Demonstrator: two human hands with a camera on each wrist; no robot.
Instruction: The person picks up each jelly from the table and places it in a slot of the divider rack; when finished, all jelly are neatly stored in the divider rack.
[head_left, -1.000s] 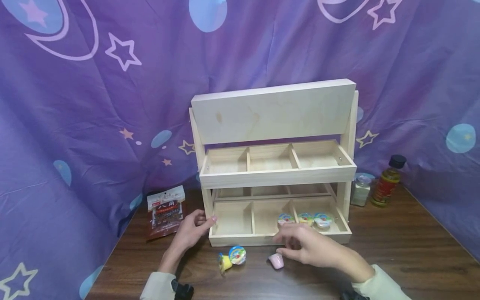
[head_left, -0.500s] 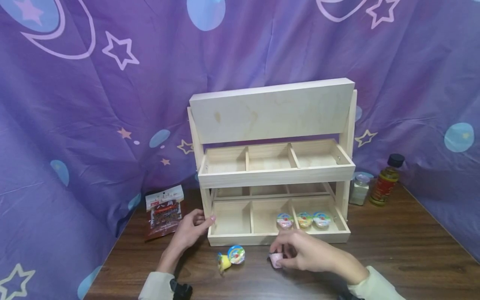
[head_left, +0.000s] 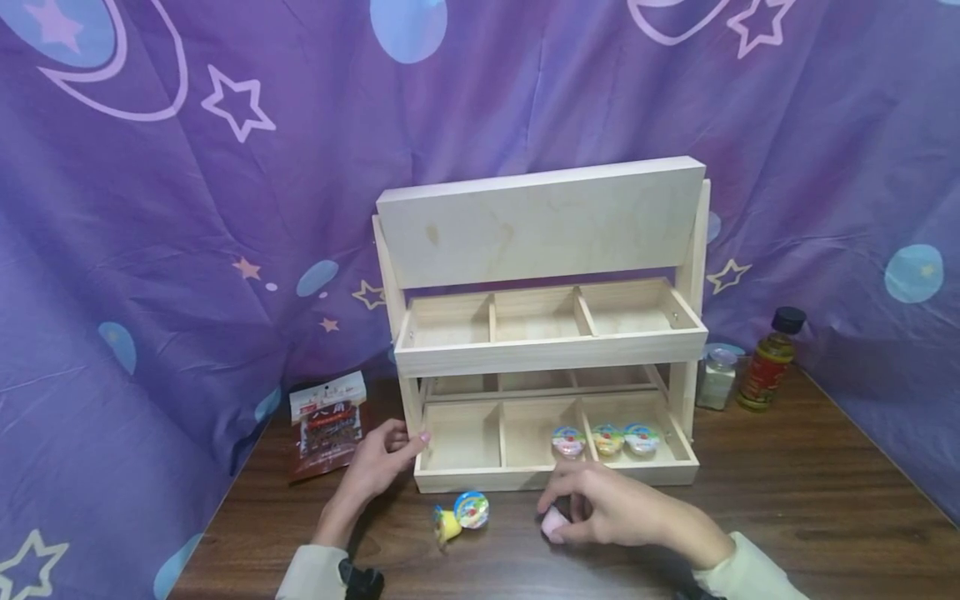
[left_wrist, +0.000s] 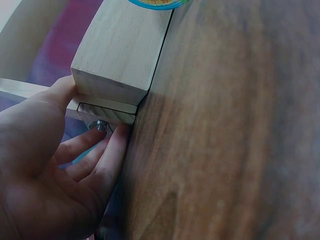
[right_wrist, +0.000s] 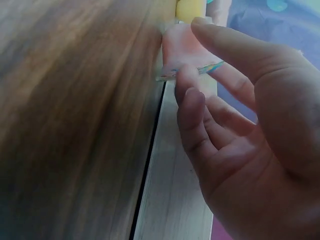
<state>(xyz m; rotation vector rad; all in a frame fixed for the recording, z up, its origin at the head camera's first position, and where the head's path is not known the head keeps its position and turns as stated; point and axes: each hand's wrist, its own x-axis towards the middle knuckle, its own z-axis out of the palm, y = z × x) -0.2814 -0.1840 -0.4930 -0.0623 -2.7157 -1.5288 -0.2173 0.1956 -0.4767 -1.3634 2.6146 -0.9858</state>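
My right hand (head_left: pixel 615 507) pinches a pink jelly cup (head_left: pixel 553 524) between thumb and fingers, low over the table in front of the wooden shelf rack (head_left: pixel 551 356). The right wrist view has the cup (right_wrist: pixel 181 47) lying on its side, its foil lid towards the fingers. With my left hand (head_left: pixel 377 463) I hold the rack's lower left corner. Thumb on the tray's side, fingers beside a bolt (left_wrist: pixel 101 124), as the left wrist view shows. A yellow jelly cup (head_left: pixel 447 525) and one with its printed lid up (head_left: pixel 472 509) lie together on the table.
In the lower tray, one jelly cup (head_left: pixel 568 442) sits in the middle compartment and two (head_left: pixel 608 439) in the right one. A spice packet (head_left: pixel 327 429) lies left of the rack. A glass jar (head_left: pixel 717 380) and an oil bottle (head_left: pixel 768 364) stand at right.
My right hand has moved down onto the pink jelly cup, its fingers have come round it, and the cup has tilted a little. The left hand has stayed at the rack's corner.
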